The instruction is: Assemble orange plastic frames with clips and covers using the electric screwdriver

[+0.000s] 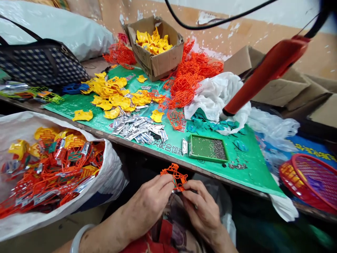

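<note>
Between my two hands, in front of the table edge, is an orange plastic lattice frame [174, 171] with a bit of dark green in its middle. My left hand [151, 196] pinches its left side between thumb and fingers. The fingers of my right hand [201, 202] close on its lower right corner. A silvery bit shows at the frame's lower edge, partly hidden by fingers. Above the hands on the table are a green tray [193, 159] of small metal screws, a heap of silver printed strips [138, 128] and teal plastic pieces [198, 124].
A white sack [109, 168] of assembled pieces stands at left. Yellow shells [118, 100], orange frames [189, 77] and a cardboard box [167, 65] cover the table's back. A red electric screwdriver [265, 77] hangs at right, near a red basket [313, 179].
</note>
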The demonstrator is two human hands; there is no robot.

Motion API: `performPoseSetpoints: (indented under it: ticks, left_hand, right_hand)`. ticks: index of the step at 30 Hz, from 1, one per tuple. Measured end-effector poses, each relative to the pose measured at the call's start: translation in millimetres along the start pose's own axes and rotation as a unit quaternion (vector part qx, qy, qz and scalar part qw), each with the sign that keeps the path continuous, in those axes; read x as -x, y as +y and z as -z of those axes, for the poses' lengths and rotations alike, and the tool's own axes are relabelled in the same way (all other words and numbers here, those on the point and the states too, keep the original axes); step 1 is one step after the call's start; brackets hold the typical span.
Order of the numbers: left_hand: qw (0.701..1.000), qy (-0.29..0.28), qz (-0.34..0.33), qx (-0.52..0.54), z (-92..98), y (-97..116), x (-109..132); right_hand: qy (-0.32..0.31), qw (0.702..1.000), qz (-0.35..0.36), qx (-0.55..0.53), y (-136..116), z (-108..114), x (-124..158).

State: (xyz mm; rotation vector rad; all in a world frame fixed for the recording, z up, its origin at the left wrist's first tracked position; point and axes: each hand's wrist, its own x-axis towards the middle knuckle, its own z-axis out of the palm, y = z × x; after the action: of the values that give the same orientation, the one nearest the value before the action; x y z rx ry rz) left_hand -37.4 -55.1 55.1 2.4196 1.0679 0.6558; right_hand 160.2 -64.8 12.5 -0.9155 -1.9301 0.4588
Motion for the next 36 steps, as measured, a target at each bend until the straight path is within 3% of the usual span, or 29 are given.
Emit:
performPoseSetpoints:
  ticks: [5, 12, 20, 27, 36]
  left_hand:
    - [0.993, 0.025, -0.082, -0.077, -1.0, -6, 3]
    - [0.978, 0.061, -0.125, -0.155, -4.1, -7, 6]
    - [0.966, 0.078, -0.165, -0.183, 8.7, 4, -1]
    - [0.96, 0.095, -0.177, -0.194, 5.2, 3, -1]
    - [0.96, 0.07, -0.166, -0.214, 2.2, 6, -3]
  right_hand:
    - [0.014, 1.0, 0.023, 0.011, -1, -6, 4]
    - [0.059, 0.994, 0.075, 0.045, 1, -8, 10]
    - [0.074, 0.99, 0.1, 0.067, 0, -8, 14]
    - [0.096, 0.989, 0.091, 0.072, -3, -14, 18]
    - [0.105, 0.98, 0.066, 0.154, -14, -18, 9]
